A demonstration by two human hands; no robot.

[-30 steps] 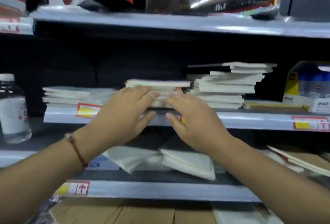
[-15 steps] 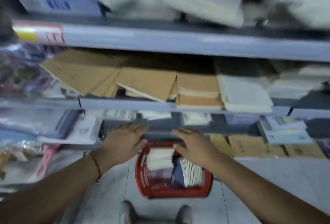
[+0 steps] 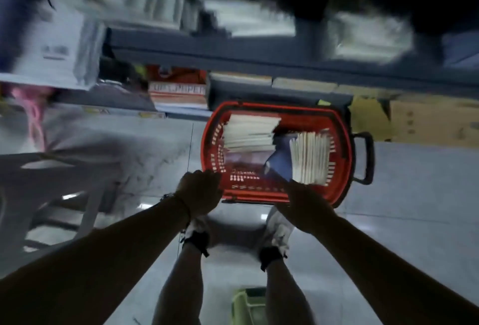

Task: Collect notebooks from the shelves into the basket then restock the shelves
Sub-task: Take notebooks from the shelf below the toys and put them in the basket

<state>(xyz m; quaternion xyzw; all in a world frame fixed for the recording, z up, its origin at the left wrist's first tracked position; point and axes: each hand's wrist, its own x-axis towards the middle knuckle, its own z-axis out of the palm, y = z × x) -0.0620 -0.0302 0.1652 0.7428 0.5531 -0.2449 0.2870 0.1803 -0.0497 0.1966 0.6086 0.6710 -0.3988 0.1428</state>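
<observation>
View: you look straight down at the floor; the picture is dark and motion-blurred.
Basket: red basket [image 3: 346, 143] sits on the pale floor [image 3: 414, 208] against the foot of the shelves [image 3: 233, 50], with a black handle [image 3: 368, 159] sticking out on its right side.
Notebooks, far left of basket: white stack [image 3: 248, 133] lies flat inside.
Notebooks, right of basket: second white stack [image 3: 309, 159] stands on edge, a dark blue cover [image 3: 278, 166] leaning against its left.
Left hand: your left hand [image 3: 199, 192] is at the near-left rim of the basket; too dark to tell how the fingers lie.
Right hand: your right hand [image 3: 303, 200] is at the near rim, just below the upright stack; finger state cannot be told.
Feet: your shoes [image 3: 278, 226] stand just behind the basket.
</observation>
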